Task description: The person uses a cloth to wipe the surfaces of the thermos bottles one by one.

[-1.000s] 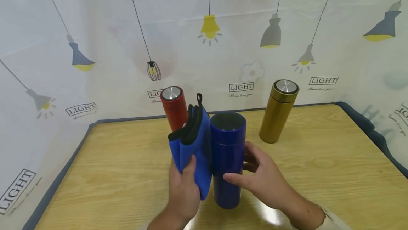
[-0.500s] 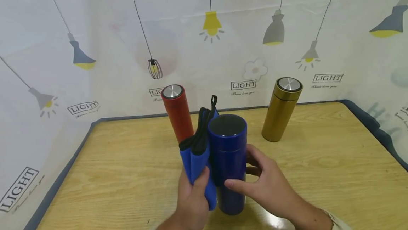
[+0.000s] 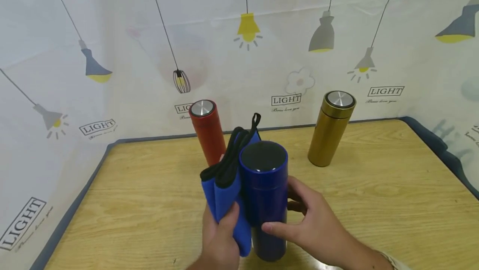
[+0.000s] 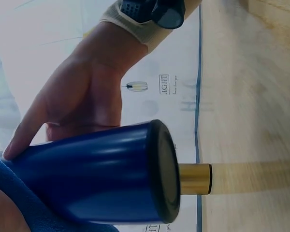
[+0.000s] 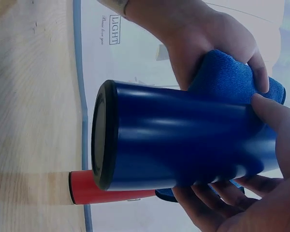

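My right hand (image 3: 318, 224) grips a blue thermos bottle (image 3: 267, 203) around its side, thumb in front and fingers behind. In the right wrist view the bottle (image 5: 154, 135) is raised off the table, its dark-rimmed base showing. My left hand (image 3: 220, 236) pinches a folded blue cloth (image 3: 228, 203) with black edging and a small hanging loop, thumb on the near side. The cloth lies against the left side of the bottle. In the left wrist view the bottle (image 4: 101, 174) overlaps part of the cloth (image 4: 19, 193).
A red thermos (image 3: 207, 132) stands at the back left of the wooden table (image 3: 131, 203), partly behind the cloth. Farther right stands a gold thermos (image 3: 331, 130). A white backdrop (image 3: 224, 66) printed with lamps borders the table behind and at the sides.
The bottle and cloth have come slightly lower and nearer in the head view. The cloth has shifted along the bottle's side, right and then back left. Both hands keep their hold.
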`<action>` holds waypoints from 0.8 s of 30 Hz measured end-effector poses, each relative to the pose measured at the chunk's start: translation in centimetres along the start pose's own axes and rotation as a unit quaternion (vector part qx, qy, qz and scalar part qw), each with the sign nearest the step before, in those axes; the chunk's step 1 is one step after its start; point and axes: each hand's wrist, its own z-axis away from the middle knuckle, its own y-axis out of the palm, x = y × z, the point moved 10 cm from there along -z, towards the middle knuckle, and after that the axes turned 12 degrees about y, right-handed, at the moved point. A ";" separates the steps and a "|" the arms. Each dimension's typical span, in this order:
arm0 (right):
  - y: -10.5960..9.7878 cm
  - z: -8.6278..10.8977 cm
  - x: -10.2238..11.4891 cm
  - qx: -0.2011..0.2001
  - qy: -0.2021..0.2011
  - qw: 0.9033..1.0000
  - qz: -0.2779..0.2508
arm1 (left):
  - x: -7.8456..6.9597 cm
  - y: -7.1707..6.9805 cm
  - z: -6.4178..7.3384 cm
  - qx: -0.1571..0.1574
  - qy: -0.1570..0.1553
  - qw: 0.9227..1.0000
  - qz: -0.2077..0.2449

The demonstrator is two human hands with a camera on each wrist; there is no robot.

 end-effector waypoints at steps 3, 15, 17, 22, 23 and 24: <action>-0.2 0.2 0.4 -0.006 -0.013 1.000 0.009 | -0.1 0.3 0.3 0.009 0.003 1.000 0.014; -1.5 0.6 1.2 -0.025 -0.008 1.000 -0.007 | -1.2 2.7 0.5 0.097 0.002 0.992 0.082; -1.5 0.6 1.3 -0.026 -0.011 1.000 -0.006 | -1.3 3.1 0.5 0.107 -0.005 0.989 0.098; -1.2 0.3 0.9 -0.024 -0.006 1.000 0.003 | 0.1 2.5 0.5 0.083 -0.079 0.993 0.029; -1.1 0.3 0.8 -0.024 -0.005 1.000 0.005 | 0.4 2.1 0.4 0.068 -0.093 0.993 0.017; -1.1 0.3 0.7 -0.024 -0.007 1.000 0.006 | 0.6 1.6 0.3 0.052 -0.103 0.993 0.008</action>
